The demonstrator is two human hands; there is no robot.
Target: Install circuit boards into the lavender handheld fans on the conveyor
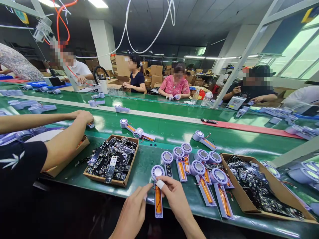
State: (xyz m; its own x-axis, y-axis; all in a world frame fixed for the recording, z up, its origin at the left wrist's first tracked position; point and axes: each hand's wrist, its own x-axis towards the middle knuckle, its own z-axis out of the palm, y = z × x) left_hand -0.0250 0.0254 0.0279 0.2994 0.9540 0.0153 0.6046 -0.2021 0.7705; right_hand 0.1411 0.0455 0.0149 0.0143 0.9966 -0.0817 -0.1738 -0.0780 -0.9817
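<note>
A lilac handheld fan (158,214) stands at the bench's near edge, its handle uncovered to show an orange battery and thin wires. My left hand (133,209) pinches at the left of its neck, fingertips close together. From the other side, my right hand (174,196) grips around the neck with thumb and forefinger; a white wrap covers the thumb tip. Whether a wire is between those fingers is hidden. Just behind the fan head lies a black circuit board (168,170). Several similar open fans (204,191) are grouped to the right.
Cardboard boxes of circuit boards stand left (126,181) and right (239,189). A co-worker's arm (64,139) reaches in at left. Beyond run a green conveyor belt (171,127) carrying fans and a red strip (249,127) with a cutter (208,121). Several people sit opposite.
</note>
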